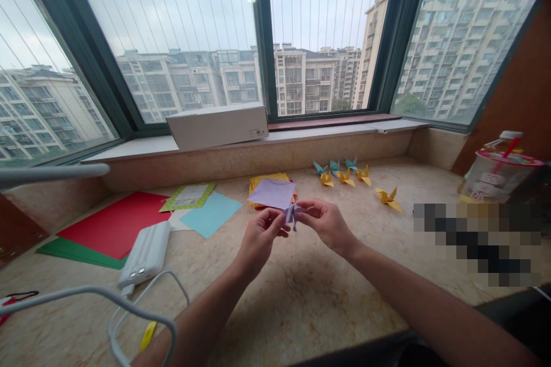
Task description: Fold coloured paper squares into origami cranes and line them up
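Head view: left hand (pixel 259 235) and right hand (pixel 326 221) each pinch a small lilac paper fold (pixel 291 214), held above the marble worktop (pixel 301 292) for creasing; finished paper cranes (pixel 344 173) line the rear; coloured sheets (pixel 272 190) stacked nearby.

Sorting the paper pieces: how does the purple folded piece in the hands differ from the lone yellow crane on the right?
The purple folded piece is held above the counter by both hands; the yellow crane sits on it, untouched. The purple one is narrow, the yellow one spreads its wings. Both are folded paper.
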The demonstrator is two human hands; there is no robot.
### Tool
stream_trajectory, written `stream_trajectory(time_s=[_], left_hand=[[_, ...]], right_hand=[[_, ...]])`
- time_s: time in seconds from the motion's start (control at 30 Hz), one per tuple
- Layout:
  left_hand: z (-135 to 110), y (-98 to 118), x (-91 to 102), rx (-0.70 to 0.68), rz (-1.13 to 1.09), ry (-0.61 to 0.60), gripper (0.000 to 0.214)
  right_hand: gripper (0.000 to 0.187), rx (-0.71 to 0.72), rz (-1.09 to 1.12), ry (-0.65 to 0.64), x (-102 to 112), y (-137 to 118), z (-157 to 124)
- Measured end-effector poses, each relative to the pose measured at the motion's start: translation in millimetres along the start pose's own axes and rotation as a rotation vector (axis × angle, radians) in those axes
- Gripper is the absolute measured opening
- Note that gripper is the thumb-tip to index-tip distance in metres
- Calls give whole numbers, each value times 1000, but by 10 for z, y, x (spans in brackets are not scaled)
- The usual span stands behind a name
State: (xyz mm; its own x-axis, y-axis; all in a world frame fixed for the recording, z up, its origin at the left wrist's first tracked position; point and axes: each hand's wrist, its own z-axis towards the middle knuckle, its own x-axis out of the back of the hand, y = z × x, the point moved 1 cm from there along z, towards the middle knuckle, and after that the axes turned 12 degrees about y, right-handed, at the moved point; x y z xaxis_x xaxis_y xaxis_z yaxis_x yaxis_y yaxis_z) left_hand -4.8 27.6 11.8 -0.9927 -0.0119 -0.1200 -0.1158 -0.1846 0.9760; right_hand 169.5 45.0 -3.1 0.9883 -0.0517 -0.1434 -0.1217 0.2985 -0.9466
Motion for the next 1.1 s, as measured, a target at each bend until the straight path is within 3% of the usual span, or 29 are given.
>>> stream_trajectory(time_s=[0.23, 0.37, 0.67, 1.1], left_hand=[[31, 27, 20, 4, -32, 30, 30], [29, 66, 30, 5, -73, 57, 31], [22, 68, 20, 58, -141, 43, 33], [7, 76, 0, 89, -231, -5, 30]], right_hand=[[38, 30, -126, 40, 60, -108, 55], [41, 21, -81, 23, 63, -167, 63], [40, -4, 23, 113, 100, -163, 120], [35, -67, 126, 89, 137, -137, 143]])
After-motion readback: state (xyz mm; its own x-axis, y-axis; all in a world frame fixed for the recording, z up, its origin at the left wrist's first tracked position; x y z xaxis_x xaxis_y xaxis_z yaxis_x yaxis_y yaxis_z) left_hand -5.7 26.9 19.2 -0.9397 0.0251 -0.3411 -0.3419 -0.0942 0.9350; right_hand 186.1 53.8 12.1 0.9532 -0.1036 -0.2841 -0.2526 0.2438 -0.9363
